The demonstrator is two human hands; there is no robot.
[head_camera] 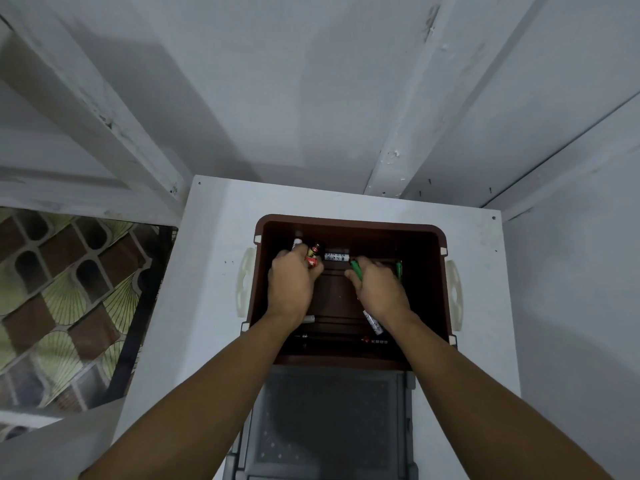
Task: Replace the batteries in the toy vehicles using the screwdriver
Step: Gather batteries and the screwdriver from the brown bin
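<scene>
Reaching into the brown box (346, 221), both of them?

Yes. The left hand (291, 282) is curled round a red battery (311, 260) and a white-labelled battery (297, 244), gripping the pair near the box's far left corner.

And the right hand (379, 289)?

Its fingers pinch a green battery (356, 267), just right of the box's middle.

Anything loose in there?

A second white battery (336, 256) lies by the far wall, between the two hands. A third white battery (374, 322) lies slantwise beside the right wrist. Another green battery (399, 269) sits just right of the right hand, partly hidden.

Where does the box stand?

On the white table (214, 244), with a cream handle (244, 282) on each side. A grey plastic piece (329, 410), lid or tray I cannot tell, lies just in front of it, between the forearms.
</scene>
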